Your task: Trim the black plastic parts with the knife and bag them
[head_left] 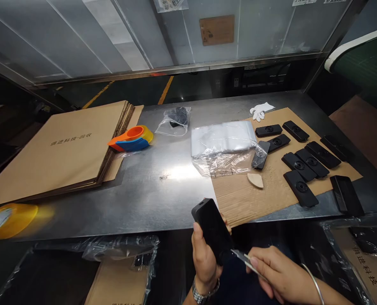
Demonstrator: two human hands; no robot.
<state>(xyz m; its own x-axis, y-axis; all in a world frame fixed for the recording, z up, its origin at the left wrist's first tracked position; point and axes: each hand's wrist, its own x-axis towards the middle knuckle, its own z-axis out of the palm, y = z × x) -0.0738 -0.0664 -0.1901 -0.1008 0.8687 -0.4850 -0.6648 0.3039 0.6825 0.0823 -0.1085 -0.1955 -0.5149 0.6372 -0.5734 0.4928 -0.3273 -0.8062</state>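
Observation:
My left hand (pixel 203 259) is wrapped round a black rectangular plastic housing (pixel 212 228), tilted up at the table's front edge. A small slot shows in its upper end. In my right hand (pixel 277 271) is a thin utility knife (pixel 245 257), its pointed blade close to the housing's lower right edge. Whether blade and housing touch, I cannot tell. Several black plastic parts with round centres (pixel 299 186) lie on a flat cardboard sheet (pixel 239 203) to the right. An open black shell (pixel 345 195) rests at the table's right front.
A stack of flat cartons (pixel 61 144) covers the left side. Near it are an orange-blue tape dispenser (pixel 133 139) and a yellow tape roll (pixel 13 220). Clear plastic bags (pixel 223 137), a bag with black pieces (pixel 177 118) and a white glove (pixel 261 110) lie farther back. Lined boxes (pixel 121 275) stand below.

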